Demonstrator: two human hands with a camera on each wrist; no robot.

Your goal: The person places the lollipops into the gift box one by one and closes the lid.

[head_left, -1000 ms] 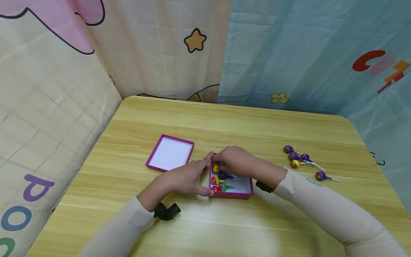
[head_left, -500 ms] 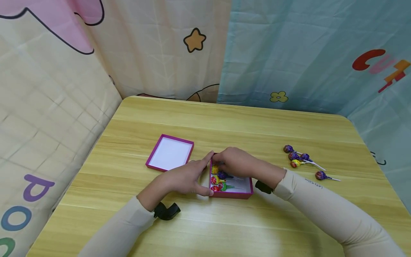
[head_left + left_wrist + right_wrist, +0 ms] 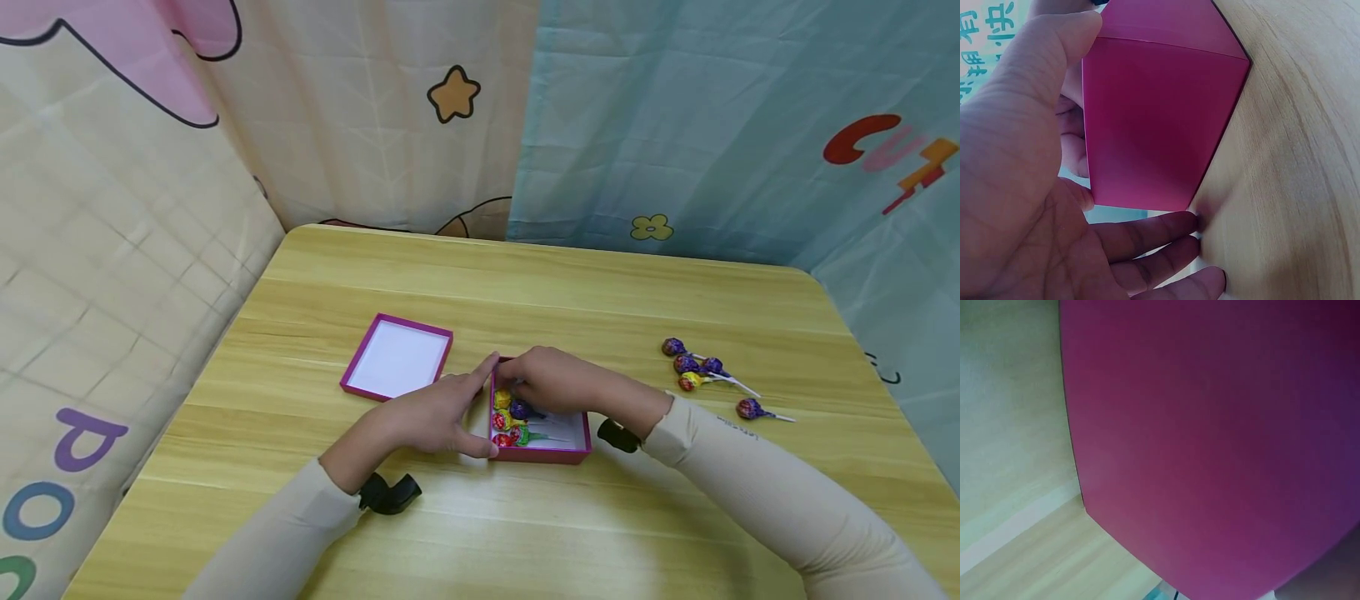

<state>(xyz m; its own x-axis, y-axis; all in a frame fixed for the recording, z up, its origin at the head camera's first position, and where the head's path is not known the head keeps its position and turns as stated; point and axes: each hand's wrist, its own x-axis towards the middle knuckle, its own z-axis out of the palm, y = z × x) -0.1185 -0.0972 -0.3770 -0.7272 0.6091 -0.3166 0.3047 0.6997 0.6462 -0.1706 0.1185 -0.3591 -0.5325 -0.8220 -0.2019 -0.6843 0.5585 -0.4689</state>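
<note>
A magenta box (image 3: 543, 457) stands uncovered on the table, white inside. My left hand (image 3: 431, 417) is spread along its left side, thumb at the near corner and index finger at the far one. In the left wrist view the other fingers (image 3: 1154, 265) extend below the box wall (image 3: 1154, 125). Over the box's far part, my right hand (image 3: 551, 379) reaches inside with bent fingers; its fingertips and anything between them are hidden. Lollipops lie along the left inside: yellow (image 3: 502, 400), purple (image 3: 520, 409), green (image 3: 520, 435) and red (image 3: 502, 440). The right wrist view shows mostly box wall (image 3: 1197, 456).
A white-lined magenta lid (image 3: 399, 358) lies inside up, left of the box. Several loose lollipops rest at the right, among them a yellow one (image 3: 689, 382) and a purple one set apart (image 3: 747, 409). Printed curtains (image 3: 375, 125) hang behind the wooden table (image 3: 570, 292).
My right hand has shifted slightly inside the box, showing more of the yellow lollipop beneath it. The left hand, lid and loose lollipops stay put.
</note>
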